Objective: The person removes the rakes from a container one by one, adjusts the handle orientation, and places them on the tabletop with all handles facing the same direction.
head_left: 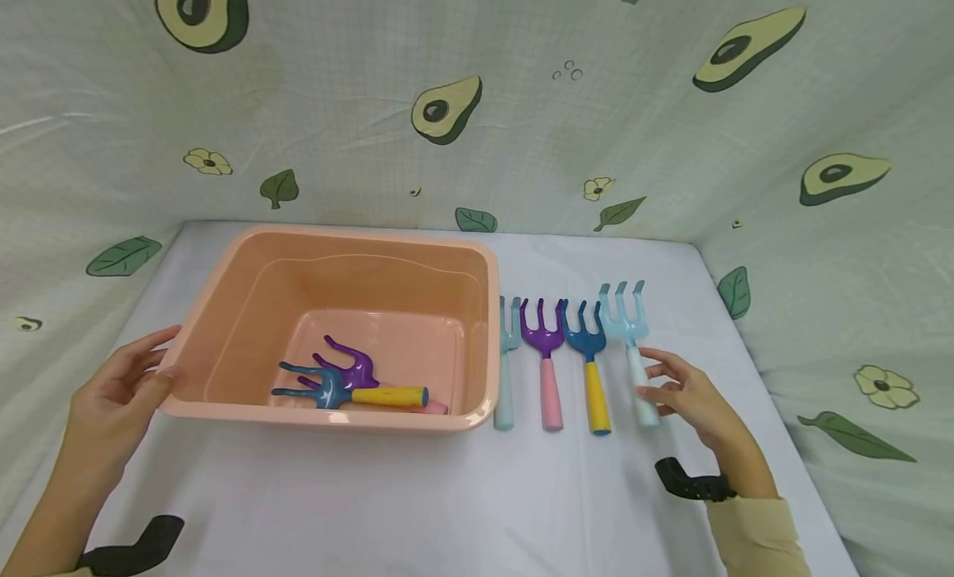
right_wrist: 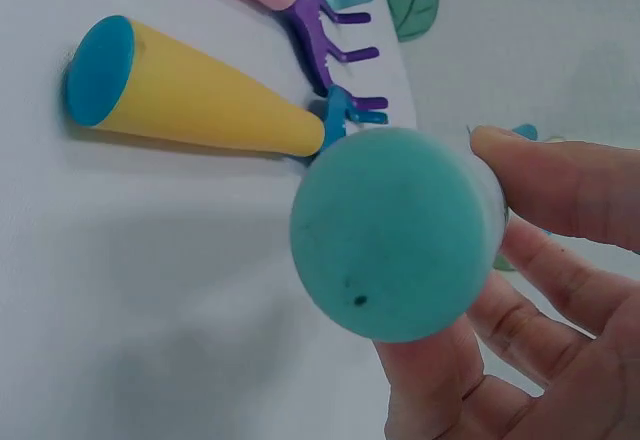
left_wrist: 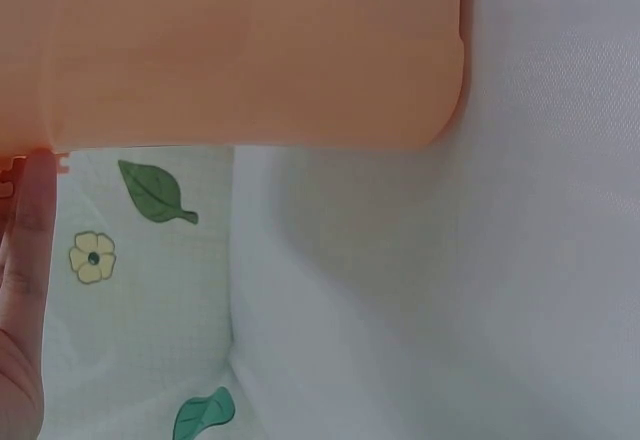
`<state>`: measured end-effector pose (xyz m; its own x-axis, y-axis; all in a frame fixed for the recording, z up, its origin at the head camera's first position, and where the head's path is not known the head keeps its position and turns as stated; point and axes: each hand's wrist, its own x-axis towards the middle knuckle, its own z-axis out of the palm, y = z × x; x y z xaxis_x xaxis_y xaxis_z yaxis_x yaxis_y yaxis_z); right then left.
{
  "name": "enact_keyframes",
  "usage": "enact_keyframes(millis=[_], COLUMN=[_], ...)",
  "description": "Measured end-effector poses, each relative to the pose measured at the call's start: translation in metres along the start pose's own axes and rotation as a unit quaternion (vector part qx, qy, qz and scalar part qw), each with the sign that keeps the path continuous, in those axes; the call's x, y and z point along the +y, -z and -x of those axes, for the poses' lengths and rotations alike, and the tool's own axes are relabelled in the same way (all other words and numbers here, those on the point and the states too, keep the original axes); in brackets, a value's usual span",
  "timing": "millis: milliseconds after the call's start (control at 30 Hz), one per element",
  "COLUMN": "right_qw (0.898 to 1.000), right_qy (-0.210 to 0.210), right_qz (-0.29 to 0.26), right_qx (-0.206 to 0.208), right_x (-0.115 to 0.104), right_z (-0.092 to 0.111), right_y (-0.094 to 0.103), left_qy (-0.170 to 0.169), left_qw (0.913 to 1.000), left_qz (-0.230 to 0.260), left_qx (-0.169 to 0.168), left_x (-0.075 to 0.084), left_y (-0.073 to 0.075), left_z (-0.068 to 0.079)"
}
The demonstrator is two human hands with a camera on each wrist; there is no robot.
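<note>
The held fork [head_left: 634,359] is pale blue, three-pronged.

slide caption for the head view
Left hand grips a peach tub; right hand holds a light-blue fork beside three other forks.

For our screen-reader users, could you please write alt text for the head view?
A person's right hand grips a light-blue three-pronged fork beside three others in a row on a white table; the left hand holds a peach basin containing two more forks.
</note>
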<state>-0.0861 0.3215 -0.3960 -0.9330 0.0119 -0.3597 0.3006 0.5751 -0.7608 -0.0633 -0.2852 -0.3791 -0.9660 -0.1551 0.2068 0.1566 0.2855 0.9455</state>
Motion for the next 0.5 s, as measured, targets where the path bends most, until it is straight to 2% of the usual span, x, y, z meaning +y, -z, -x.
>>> enact_keyframes(millis=[167,267,500], right_qw=[1.000,1.000,0.999], right_qy=[-0.017,-0.023,-0.045], right_qz=[-0.004,-0.006,-0.001], right_qx=[-0.007,-0.013,-0.021], right_x=[0.011,0.017,0.028], right_z=[-0.002,-0.003,-0.009], right_y=[0.001,0.001,0.003], left_qy=[0.003,0.008,-0.002], left_qw=[1.0000,0.9999,0.9993], left_qz=[0.005,-0.008,0.037], left_qx=[-0.001,-0.001,-0.010], left_x=[0.000,0.001,0.001], left_y=[0.000,0.001,0.002], left_z=[0.000,0.000,0.000])
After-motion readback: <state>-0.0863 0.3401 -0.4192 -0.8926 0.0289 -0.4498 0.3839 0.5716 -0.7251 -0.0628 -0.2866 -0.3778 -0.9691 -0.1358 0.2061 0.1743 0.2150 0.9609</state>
